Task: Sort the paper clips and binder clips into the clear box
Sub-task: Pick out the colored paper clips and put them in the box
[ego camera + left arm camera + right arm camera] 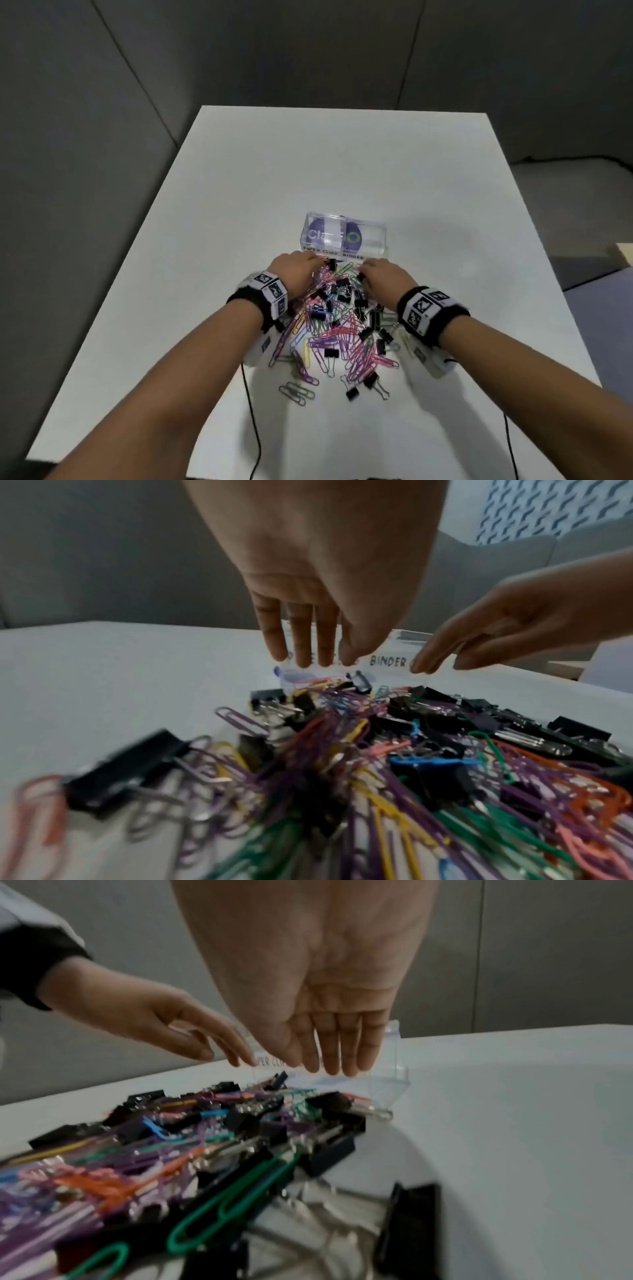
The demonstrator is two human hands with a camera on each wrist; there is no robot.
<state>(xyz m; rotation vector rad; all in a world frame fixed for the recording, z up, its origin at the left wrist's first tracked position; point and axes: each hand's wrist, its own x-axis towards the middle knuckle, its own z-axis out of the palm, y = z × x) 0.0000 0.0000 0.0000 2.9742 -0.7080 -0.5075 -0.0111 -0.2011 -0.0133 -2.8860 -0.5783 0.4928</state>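
Purple, pink, green, yellow, orange and blue paper clips tangled with black, silver-handled binder clips on a white table. Clear box with black lettering and a purple disc; black-and-white checkered wristbands

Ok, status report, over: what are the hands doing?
Left hand, right hand: open, empty, above mixed pile of coloured paper clips and black binder clips. Clear plastic box just beyond. Nothing blocking.

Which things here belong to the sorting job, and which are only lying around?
For the job:
- clear box, labelled for paper clips and binder clips
- coloured paper clips in the pile
- black binder clips mixed among them
- left hand and right hand, both open above the pile

Not part of it:
- white table
- black cables
- wrist bands
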